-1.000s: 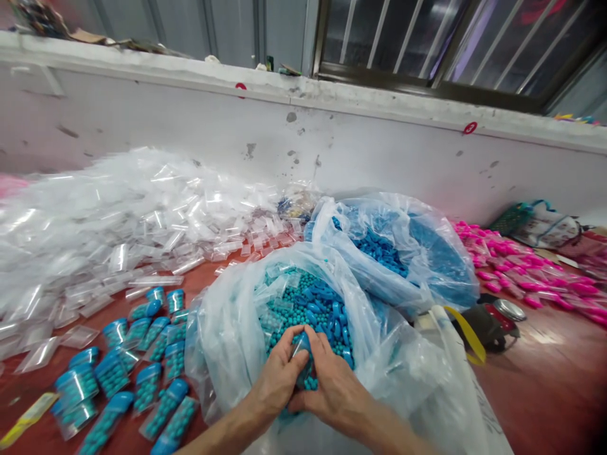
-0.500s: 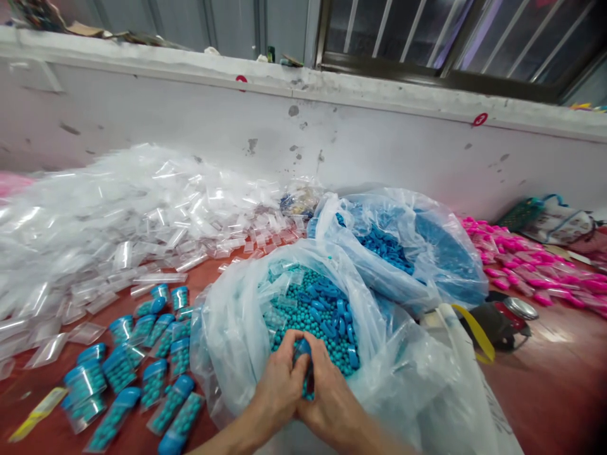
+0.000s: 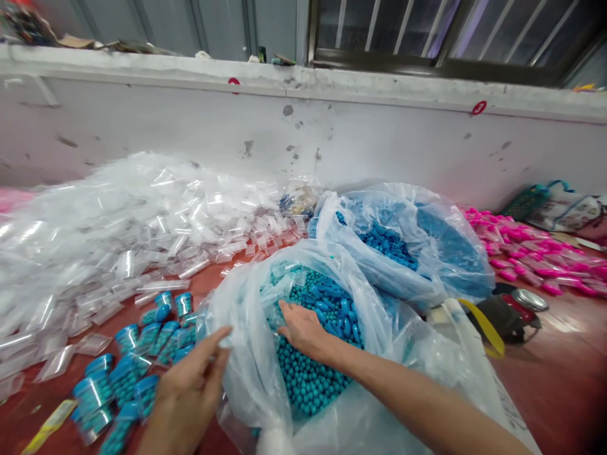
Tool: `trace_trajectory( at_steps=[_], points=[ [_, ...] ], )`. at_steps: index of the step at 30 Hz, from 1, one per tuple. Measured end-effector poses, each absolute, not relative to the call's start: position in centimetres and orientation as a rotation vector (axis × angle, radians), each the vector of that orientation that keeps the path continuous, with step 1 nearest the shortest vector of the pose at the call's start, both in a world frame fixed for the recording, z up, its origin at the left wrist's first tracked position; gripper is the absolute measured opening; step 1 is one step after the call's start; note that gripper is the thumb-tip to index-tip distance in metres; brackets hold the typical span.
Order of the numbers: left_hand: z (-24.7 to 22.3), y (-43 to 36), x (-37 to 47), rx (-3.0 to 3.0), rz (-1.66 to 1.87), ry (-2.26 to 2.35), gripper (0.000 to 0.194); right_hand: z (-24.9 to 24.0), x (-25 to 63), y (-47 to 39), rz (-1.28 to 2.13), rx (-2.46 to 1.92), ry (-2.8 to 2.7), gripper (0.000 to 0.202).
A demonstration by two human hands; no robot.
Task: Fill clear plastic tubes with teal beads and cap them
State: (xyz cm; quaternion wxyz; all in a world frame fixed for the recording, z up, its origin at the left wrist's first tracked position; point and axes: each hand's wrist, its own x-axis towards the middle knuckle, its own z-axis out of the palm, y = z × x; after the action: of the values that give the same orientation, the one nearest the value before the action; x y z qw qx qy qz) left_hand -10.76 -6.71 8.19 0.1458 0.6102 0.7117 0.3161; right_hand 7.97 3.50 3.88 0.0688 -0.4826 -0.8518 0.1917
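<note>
My left hand (image 3: pixel 190 392) hangs over the left side of the bead bag, beside filled tubes. Its fingers are stretched and apart, with nothing visible in them. The clear plastic tubes (image 3: pixel 126 385) hold teal beads and have blue caps. My right hand (image 3: pixel 303 327) reaches into the open plastic bag (image 3: pixel 241 354), fingers spread near some clear empty tubes (image 3: pixel 284 281) lying on the beads. Teal beads (image 3: pixel 308 376) fill the bag, and loose blue caps (image 3: pixel 334 306) lie on top of them at the right.
A large heap of clear empty tubes (image 3: pixel 123 215) spreads at the left along the wall. Behind the bead bag stands another bag of blue caps (image 3: pixel 389 243). Pink-capped pieces (image 3: pixel 535 253), a dark object with a round lamp (image 3: pixel 519 309) and a yellow-handled tool (image 3: pixel 50 426) lie around.
Both hands were together over the bag, around a blue-capped tube. They have parted: my left hand moved left, my right hand moved forward among the beads. The tube no longer shows in them.
</note>
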Motion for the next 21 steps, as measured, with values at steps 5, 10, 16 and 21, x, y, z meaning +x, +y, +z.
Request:
trace_trajectory(
  at_steps=[5,10,16,21],
  points=[
    [6.9,-4.0,-4.6,1.101,0.991,1.493,0.059,2.5,9.0,4.1,0.893,-1.388,-2.339,0.029],
    [4.6,-3.0,-2.0,0.874,0.930,1.431,0.067,3.5,11.4,-0.3,1.731,-1.334,-1.658,0.029],
    [2.9,-3.6,-0.7,1.226,0.589,1.393,0.028,6.0,13.8,-1.8,1.194,-1.464,-2.386,0.015],
    [3.0,-2.0,-0.5,1.775,0.288,1.626,0.022,6.3,14.8,2.6,0.382,-1.855,-2.566,0.023]
  ],
)
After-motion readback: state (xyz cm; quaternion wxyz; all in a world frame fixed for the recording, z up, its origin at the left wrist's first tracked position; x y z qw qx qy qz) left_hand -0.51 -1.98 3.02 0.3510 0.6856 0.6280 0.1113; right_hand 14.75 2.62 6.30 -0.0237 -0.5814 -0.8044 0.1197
